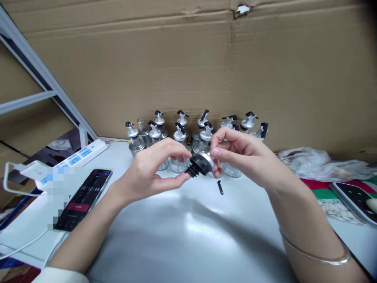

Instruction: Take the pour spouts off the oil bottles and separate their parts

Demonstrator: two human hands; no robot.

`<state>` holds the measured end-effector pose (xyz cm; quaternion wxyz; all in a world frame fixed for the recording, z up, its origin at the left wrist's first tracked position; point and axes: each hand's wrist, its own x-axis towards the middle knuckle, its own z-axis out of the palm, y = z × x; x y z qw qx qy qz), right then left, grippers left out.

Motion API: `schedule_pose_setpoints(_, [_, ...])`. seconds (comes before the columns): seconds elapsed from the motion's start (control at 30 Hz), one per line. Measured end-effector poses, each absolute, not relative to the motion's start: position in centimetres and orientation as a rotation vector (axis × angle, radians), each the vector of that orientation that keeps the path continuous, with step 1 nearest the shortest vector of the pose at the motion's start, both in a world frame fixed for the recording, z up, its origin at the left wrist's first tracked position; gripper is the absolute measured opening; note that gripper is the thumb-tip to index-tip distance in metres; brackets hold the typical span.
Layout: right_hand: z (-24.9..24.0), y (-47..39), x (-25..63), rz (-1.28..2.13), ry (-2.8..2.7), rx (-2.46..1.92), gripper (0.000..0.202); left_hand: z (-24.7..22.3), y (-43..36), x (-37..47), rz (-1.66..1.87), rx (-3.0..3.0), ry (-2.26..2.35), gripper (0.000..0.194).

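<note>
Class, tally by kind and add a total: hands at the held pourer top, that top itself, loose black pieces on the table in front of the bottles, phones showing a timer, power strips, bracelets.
Hands (left hand, right hand): 2
Pourer top: 1
Loose black piece: 1
Phone: 1
Power strip: 1
Bracelet: 1
Total: 7

This looks like a makeshift workshop: cardboard (pixel 147 67) behind the table (pixel 159 236), a frame (pixel 50 78), a power strip (pixel 75 159), grouped bottles (pixel 178 166).

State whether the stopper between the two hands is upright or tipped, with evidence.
Tipped: the stopper is held aslant, its black ribbed end toward the left hand, its silver cap toward the right hand.
</note>
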<state>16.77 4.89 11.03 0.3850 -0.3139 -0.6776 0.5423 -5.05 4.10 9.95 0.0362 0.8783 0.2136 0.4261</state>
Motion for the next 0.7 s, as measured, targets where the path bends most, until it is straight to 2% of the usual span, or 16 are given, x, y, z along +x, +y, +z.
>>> schedule_pose_setpoints(0.1, [11.08,4.75,16.66,1.444,-1.755,-0.819,0.029,9.8,3.98,-4.84,1.179,2.651,0.642,0.039])
schedule_pose_setpoints(0.2, [10.92,4.81,16.45,1.488,-1.769,-0.834,0.029,9.63,4.01,-4.67,1.011,2.631,0.628,0.046])
schedule_pose_setpoints(0.7, [10.19,5.31,16.16,1.612,-1.762,-0.852,0.028,8.93,4.6,-4.82,0.846,2.443,0.667,0.042])
